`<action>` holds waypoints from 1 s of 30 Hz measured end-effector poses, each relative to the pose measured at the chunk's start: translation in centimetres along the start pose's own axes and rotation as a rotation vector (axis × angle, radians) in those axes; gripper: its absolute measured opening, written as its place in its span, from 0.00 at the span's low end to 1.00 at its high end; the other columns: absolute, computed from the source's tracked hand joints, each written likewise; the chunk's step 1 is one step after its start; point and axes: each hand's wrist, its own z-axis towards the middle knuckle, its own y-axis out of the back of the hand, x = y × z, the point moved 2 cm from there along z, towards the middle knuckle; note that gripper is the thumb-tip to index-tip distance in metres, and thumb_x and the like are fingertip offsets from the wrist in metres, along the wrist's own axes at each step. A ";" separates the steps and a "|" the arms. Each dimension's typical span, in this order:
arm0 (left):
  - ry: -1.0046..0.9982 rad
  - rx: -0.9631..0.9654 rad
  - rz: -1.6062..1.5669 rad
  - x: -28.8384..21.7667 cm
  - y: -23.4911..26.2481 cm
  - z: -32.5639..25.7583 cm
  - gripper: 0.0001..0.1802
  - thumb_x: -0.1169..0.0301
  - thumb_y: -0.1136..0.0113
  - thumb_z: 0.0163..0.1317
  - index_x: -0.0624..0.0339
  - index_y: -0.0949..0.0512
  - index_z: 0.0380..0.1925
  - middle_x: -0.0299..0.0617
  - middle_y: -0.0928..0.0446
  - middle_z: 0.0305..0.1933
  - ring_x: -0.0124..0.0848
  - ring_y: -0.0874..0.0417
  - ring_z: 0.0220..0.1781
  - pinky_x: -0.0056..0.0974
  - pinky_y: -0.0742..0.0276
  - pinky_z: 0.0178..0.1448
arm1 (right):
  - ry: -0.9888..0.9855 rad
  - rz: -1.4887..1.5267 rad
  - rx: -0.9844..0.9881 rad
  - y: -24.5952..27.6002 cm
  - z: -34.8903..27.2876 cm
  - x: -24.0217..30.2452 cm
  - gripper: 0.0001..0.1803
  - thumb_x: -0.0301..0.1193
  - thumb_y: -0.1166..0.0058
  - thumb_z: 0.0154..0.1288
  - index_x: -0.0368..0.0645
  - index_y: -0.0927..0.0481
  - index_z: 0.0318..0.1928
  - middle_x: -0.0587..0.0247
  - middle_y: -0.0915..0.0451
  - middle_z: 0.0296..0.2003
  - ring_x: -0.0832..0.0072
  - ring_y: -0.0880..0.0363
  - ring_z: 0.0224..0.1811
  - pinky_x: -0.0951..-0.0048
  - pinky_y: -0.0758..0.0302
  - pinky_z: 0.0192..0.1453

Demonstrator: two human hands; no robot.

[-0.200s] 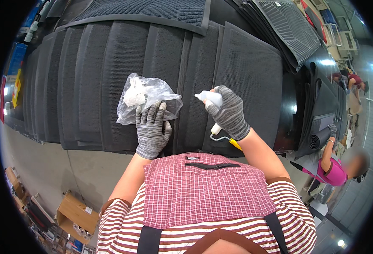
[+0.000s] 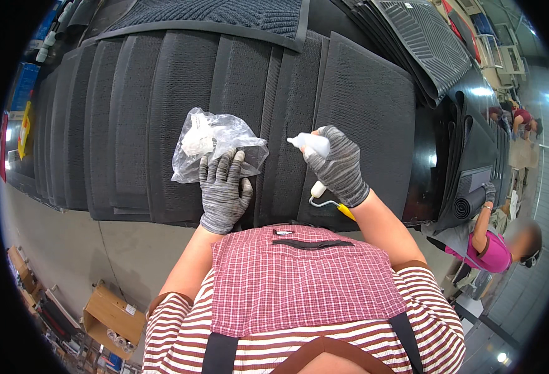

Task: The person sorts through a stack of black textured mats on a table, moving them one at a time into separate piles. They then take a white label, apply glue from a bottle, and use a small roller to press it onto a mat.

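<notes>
In grey striped gloves, both my hands are over a row of overlapping dark ribbed mats (image 2: 184,81). My right hand (image 2: 338,161) is closed round a small white squeeze bottle (image 2: 312,144), its nozzle tip pointing left, close over a mat. My left hand (image 2: 224,192) lies flat, fingers stretched out, on the near edge of a crumpled clear plastic bag (image 2: 221,134). Something white shows inside the bag, too unclear to name. Beneath my right wrist lies a small paint roller (image 2: 318,189) with a white head and yellow handle, partly hidden by my forearm.
A patterned dark mat (image 2: 215,17) covers the far edge of the row. More mats (image 2: 421,47) are stacked at the far right. At right, a co-worker (image 2: 489,249) in a pink top touches a rolled mat (image 2: 469,207). A wooden box (image 2: 112,318) stands on the floor lower left.
The bottle and my right hand have shifted very slightly. My left hand and the bag have stayed in place.
</notes>
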 end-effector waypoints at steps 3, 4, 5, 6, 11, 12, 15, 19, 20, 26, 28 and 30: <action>-0.003 -0.001 -0.002 -0.1 0.0 0.0 0.31 0.64 0.45 0.53 0.57 0.33 0.60 0.46 0.33 0.63 0.44 0.36 0.67 0.56 0.54 0.74 | -0.025 0.009 -0.062 -0.2 1.0 -0.8 0.16 0.33 0.40 0.54 0.36 0.23 0.40 0.52 0.20 0.31 0.63 0.17 0.31 0.67 0.20 0.36; -0.004 -0.001 -0.004 -0.1 0.0 0.0 0.31 0.64 0.45 0.53 0.57 0.32 0.60 0.46 0.33 0.63 0.44 0.36 0.67 0.56 0.54 0.74 | -0.002 0.008 -0.078 -0.2 1.4 -0.8 0.16 0.32 0.40 0.54 0.37 0.23 0.40 0.52 0.20 0.31 0.62 0.17 0.31 0.67 0.20 0.36; -0.005 0.001 -0.002 0.0 0.1 0.0 0.31 0.64 0.46 0.53 0.57 0.32 0.60 0.46 0.33 0.63 0.44 0.36 0.67 0.56 0.54 0.74 | 0.020 0.006 -0.095 -0.2 1.8 -0.9 0.16 0.32 0.40 0.54 0.37 0.23 0.40 0.51 0.20 0.31 0.62 0.17 0.32 0.66 0.20 0.36; -0.004 0.002 -0.002 0.0 0.1 0.1 0.31 0.64 0.46 0.53 0.57 0.32 0.60 0.46 0.33 0.63 0.44 0.36 0.67 0.56 0.54 0.74 | 0.042 0.004 -0.110 -0.3 1.9 -0.9 0.16 0.32 0.40 0.54 0.37 0.23 0.41 0.51 0.20 0.32 0.62 0.17 0.32 0.66 0.20 0.36; -0.004 0.002 0.000 -0.1 0.1 0.1 0.31 0.64 0.46 0.54 0.57 0.32 0.60 0.46 0.33 0.63 0.44 0.36 0.67 0.56 0.53 0.74 | 0.033 -0.029 -0.100 -0.4 2.3 -1.2 0.15 0.32 0.39 0.53 0.37 0.23 0.40 0.50 0.20 0.32 0.61 0.18 0.32 0.65 0.20 0.37; -0.002 0.002 0.001 -0.1 0.1 0.1 0.31 0.64 0.46 0.54 0.57 0.32 0.60 0.46 0.33 0.63 0.44 0.36 0.67 0.56 0.53 0.74 | 0.019 -0.035 -0.096 -0.2 2.3 -1.4 0.15 0.32 0.39 0.53 0.37 0.23 0.40 0.50 0.20 0.32 0.61 0.18 0.32 0.65 0.20 0.37; 0.000 0.005 -0.002 -0.1 0.2 0.0 0.31 0.64 0.46 0.53 0.57 0.32 0.60 0.46 0.33 0.62 0.44 0.36 0.67 0.56 0.53 0.74 | 0.020 -0.025 -0.089 -0.2 2.3 -1.6 0.15 0.32 0.39 0.53 0.37 0.23 0.40 0.50 0.20 0.31 0.61 0.18 0.32 0.65 0.20 0.37; -0.012 -0.007 -0.002 0.0 0.1 0.1 0.31 0.65 0.45 0.53 0.57 0.32 0.60 0.46 0.33 0.62 0.44 0.36 0.67 0.56 0.53 0.74 | 0.066 -0.031 -0.116 -0.5 2.2 -1.2 0.15 0.31 0.39 0.53 0.37 0.23 0.40 0.50 0.20 0.31 0.60 0.18 0.32 0.65 0.20 0.37; -0.012 -0.006 -0.003 -0.1 0.1 0.1 0.31 0.65 0.45 0.53 0.57 0.32 0.60 0.46 0.33 0.62 0.44 0.36 0.67 0.56 0.53 0.74 | 0.047 -0.037 -0.110 -0.3 2.2 -1.2 0.15 0.31 0.39 0.53 0.37 0.23 0.40 0.50 0.20 0.31 0.60 0.18 0.32 0.65 0.20 0.37; -0.004 -0.004 -0.003 -0.1 0.1 0.1 0.31 0.65 0.45 0.53 0.58 0.32 0.60 0.46 0.33 0.62 0.44 0.36 0.67 0.56 0.53 0.74 | 0.013 -0.074 -0.106 0.5 2.3 -2.0 0.16 0.32 0.39 0.53 0.37 0.23 0.40 0.51 0.20 0.31 0.60 0.18 0.32 0.65 0.20 0.37; -0.004 -0.008 -0.001 -0.1 0.1 0.1 0.31 0.65 0.46 0.53 0.58 0.32 0.60 0.46 0.33 0.62 0.44 0.36 0.67 0.56 0.53 0.74 | 0.033 -0.103 -0.099 0.7 2.3 -1.7 0.16 0.32 0.39 0.53 0.37 0.23 0.40 0.51 0.20 0.31 0.61 0.18 0.31 0.65 0.20 0.37; -0.001 -0.007 -0.004 -0.1 0.1 0.1 0.31 0.65 0.46 0.53 0.57 0.32 0.60 0.46 0.33 0.62 0.45 0.36 0.67 0.56 0.53 0.74 | 0.013 -0.103 -0.082 0.7 2.2 -1.8 0.16 0.33 0.39 0.53 0.38 0.23 0.40 0.51 0.20 0.31 0.61 0.18 0.31 0.65 0.20 0.37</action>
